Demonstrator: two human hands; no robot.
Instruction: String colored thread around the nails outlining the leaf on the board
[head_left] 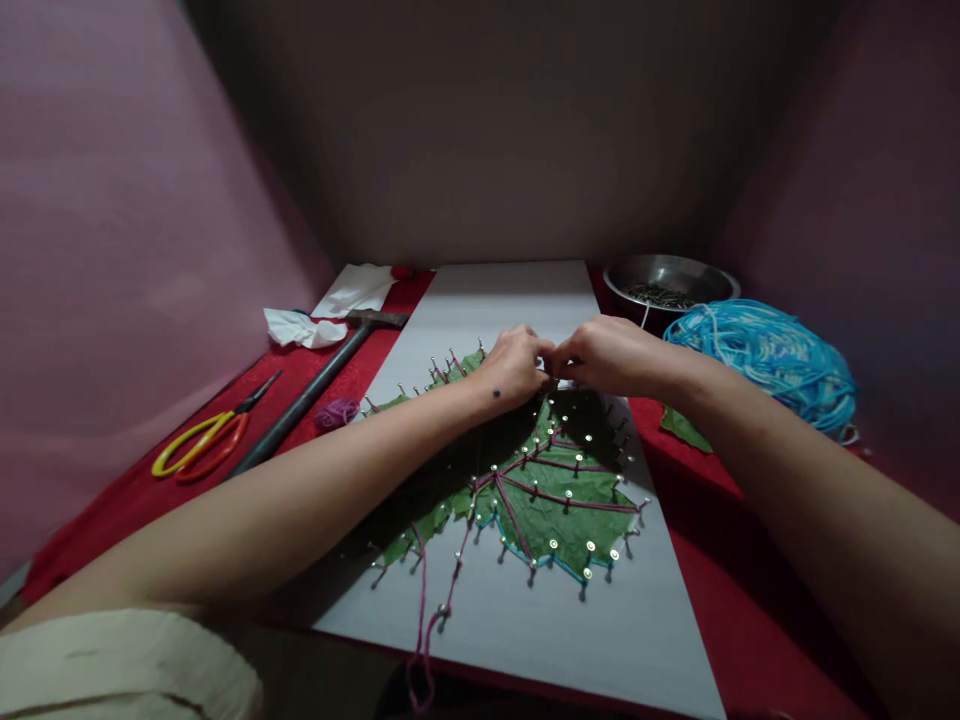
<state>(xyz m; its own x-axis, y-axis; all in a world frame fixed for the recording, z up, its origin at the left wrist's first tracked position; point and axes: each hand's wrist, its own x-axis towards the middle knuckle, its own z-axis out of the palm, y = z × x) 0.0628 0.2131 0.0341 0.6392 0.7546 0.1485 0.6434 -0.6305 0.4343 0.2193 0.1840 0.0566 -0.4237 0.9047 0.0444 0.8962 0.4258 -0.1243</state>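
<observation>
A green leaf (592, 490) lies on a white board (525, 295), ringed by several nails. Purple yarn (517, 465) runs between nails along its veins, and blue yarn (566, 568) follows part of its lower right edge. My left hand (517, 368) and my right hand (611, 357) meet over the far end of the leaf. Both have their fingers pinched together, almost touching. Whatever lies between the fingertips is too small and shaded to make out. A purple strand (422, 590) hangs over the board's near edge.
On the red cloth (686, 540) at left lie a hammer (315, 385), scissors with yellow and red handles (199, 445), a purple yarn ball (336, 414) and white tissue (304, 328). A metal bowl of nails (667, 262) and a blue yarn bundle (772, 360) sit at right.
</observation>
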